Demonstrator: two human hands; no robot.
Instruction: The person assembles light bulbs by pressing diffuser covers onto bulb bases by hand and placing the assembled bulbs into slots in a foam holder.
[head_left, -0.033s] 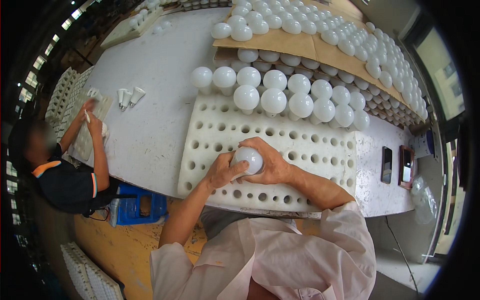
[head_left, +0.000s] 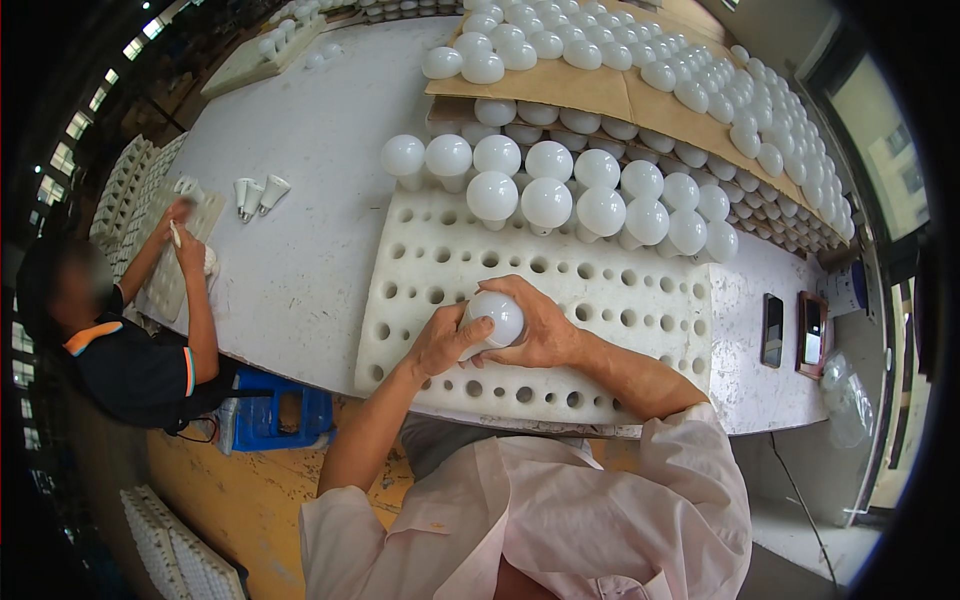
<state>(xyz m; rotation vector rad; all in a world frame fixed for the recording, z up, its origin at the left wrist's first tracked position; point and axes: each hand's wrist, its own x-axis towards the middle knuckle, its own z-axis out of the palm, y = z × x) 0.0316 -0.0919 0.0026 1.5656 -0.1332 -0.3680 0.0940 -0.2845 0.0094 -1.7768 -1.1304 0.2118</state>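
Between my two hands is a light bulb with a white round dome [head_left: 497,318], held above the front half of a white foam tray. My left hand [head_left: 443,340] grips it from the left, its thumb lying across the dome. From the right, my right hand [head_left: 545,325] wraps its fingers round the bulb. The bulb's lower part is hidden by my hands. The foam tray [head_left: 455,295] is full of large and small round holes. Two rows of finished-looking bulbs [head_left: 547,204] stand upright along its far side.
Stacked cardboard layers [head_left: 590,88] carry many white domes at the back right. Two phones [head_left: 773,330] lie at the table's right. Bulb bodies [head_left: 262,194] lie on the table [head_left: 300,270] at left, where a co-worker [head_left: 140,340] handles a piece. A blue stool [head_left: 280,410] stands below.
My hands stay in almost the same place around the bulb. The left thumb has shifted very slightly on the dome.
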